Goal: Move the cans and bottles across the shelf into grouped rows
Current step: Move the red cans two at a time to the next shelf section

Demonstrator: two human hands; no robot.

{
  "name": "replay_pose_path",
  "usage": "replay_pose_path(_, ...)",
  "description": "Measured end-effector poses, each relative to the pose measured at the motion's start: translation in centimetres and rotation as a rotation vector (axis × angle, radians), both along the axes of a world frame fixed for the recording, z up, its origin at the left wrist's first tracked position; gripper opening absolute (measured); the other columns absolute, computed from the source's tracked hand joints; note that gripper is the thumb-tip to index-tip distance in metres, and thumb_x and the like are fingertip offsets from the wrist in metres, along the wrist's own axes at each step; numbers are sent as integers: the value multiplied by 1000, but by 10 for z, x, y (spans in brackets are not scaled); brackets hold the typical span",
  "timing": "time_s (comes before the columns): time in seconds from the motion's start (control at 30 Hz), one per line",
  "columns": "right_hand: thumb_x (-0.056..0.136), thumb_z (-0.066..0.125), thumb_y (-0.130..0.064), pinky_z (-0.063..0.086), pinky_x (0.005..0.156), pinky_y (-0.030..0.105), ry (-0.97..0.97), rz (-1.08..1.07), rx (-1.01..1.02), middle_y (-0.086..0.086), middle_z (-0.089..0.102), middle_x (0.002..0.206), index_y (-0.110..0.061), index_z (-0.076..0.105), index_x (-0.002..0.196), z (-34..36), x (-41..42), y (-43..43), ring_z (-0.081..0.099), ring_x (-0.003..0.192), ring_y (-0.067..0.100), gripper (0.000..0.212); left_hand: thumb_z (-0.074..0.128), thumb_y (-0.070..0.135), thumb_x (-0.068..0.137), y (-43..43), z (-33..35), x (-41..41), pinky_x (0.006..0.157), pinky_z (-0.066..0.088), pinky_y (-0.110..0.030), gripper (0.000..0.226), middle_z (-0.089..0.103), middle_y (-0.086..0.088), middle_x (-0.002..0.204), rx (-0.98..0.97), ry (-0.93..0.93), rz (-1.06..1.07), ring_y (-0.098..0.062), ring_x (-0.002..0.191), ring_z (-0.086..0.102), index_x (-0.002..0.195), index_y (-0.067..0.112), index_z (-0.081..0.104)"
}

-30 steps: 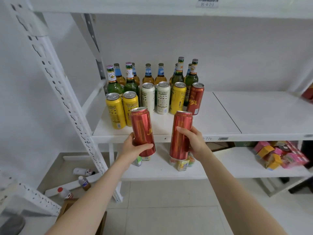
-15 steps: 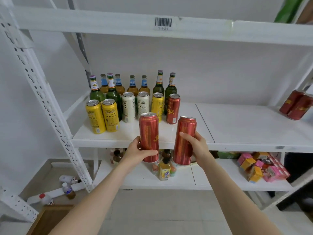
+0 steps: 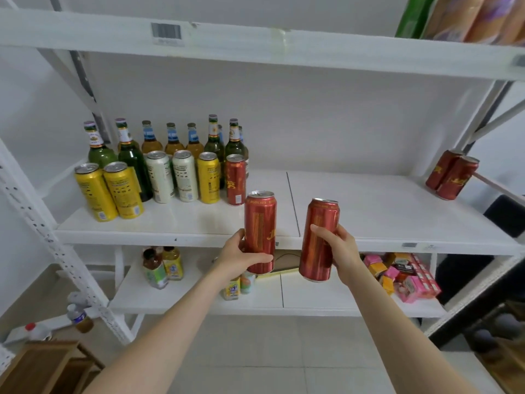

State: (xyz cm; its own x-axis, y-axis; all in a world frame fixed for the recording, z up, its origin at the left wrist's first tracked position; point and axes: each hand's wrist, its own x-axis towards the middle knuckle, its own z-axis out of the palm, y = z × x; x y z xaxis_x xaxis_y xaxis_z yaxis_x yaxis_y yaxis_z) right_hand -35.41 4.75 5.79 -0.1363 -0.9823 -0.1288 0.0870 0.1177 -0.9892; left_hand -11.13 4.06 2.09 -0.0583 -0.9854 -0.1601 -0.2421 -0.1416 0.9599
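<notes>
2 grips: left hand (image 3: 241, 255) clasps left red can (image 3: 260, 220), right hand (image 3: 342, 251) right red can (image 3: 322, 217); lettering blurred.

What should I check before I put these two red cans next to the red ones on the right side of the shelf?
1. Left hand grips the left red can: ok, fingers wrap round it.
2. Right hand grips the right red can: ok.
3. Bare shelf lies beside the two red cans at the far right: ok.
4. Those two stand steady: cannot tell, the wide lens makes them look as if they lean.
5. All red cans are grouped: not ok, a lone red can stands by a yellow can on the left.
</notes>
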Motion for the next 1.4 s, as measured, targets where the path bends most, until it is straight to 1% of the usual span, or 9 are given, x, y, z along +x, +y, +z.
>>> replay_pose_path(0.2, 64, 82, -40, 58, 76, 40, 5, -65, -19, 7, 70, 107, -21, 65, 115, -2, -58, -22, 69, 99, 27, 57, 90, 49, 47, -40, 0, -65, 64, 49, -17, 65, 67, 22, 102, -9, -28, -84, 2, 93, 63, 101, 52, 54)
replay_pose_path(0.33, 60, 84, -42, 61, 80, 47, -1, -114, -25, 9, 72, 104, -21, 67, 111, -7, -104, -40, 71, 95, 27, 57, 90, 46, 49, -66, 1, -115, 65, 47, -15, 65, 67, 17, 106, -22, -13, -164, 0, 96, 63, 103, 49, 53)
replay_pose_path(0.5, 66, 85, -34, 56, 55, 26, -21, -171, -43, 2, 75, 92, -20, 70, 107, -8, -169, -50, 74, 75, 12, 46, 88, 53, 43, -80, -2, -182, 74, 49, -20, 85, 65, 14, 113, -33, -26, -223, -5, 105, 61, 118, 43, 51)
replay_pose_path(0.63, 77, 82, -29, 58, 64, 32, -2, -168, -39, 7, 74, 100, -21, 68, 108, -8, -228, -51, 72, 87, 21, 36, 89, 54, 44, -81, -4, -242, 68, 49, -16, 83, 62, 20, 110, -39, -16, -231, -3, 102, 60, 116, 47, 48)
replay_pose_path(0.77, 78, 81, -30, 56, 66, 32, 34, -143, -44, 5, 73, 102, -23, 66, 112, -4, -292, -39, 71, 91, 22, 38, 91, 45, 47, -74, -5, -306, 63, 52, -14, 68, 68, 12, 110, -30, 21, -205, -2, 95, 66, 104, 48, 55)
replay_pose_path(0.9, 73, 82, -35, 59, 80, 43, 56, -125, -35, 5, 72, 105, -24, 65, 115, -1, -359, -27, 69, 95, 25, 46, 92, 40, 46, -65, -7, -372, 83, 58, -32, 73, 70, 6, 111, -14, 52, -191, -11, 102, 67, 110, 40, 57)
replay_pose_path(1.07, 62, 83, -41, 56, 66, 30, 37, -159, -45, 1, 74, 100, -26, 68, 108, 4, -430, -29, 71, 90, 21, 51, 92, 35, 47, -70, -7, -442, 80, 56, -28, 71, 71, 5, 109, -10, 59, -209, -13, 102, 68, 110, 37, 59)
replay_pose_path(1.27, 76, 81, -34, 53, 66, 27, 38, -180, -65, -3, 72, 102, -34, 64, 108, -2, -491, -59, 70, 92, 17, 36, 90, 42, 41, -111, -5, -511, 67, 53, -17, 75, 71, 8, 107, -29, 27, -245, -7, 96, 68, 109, 39, 58)
replay_pose_path(1.4, 75, 82, -36, 52, 72, 30, 50, -204, -83, -2, 70, 109, -33, 61, 112, -6, -533, -83, 67, 98, 17, 42, 90, 43, 43, -144, -6, -555, 64, 53, -16, 72, 71, 10, 106, -35, 7, -271, -5, 95, 67, 108, 42, 59)
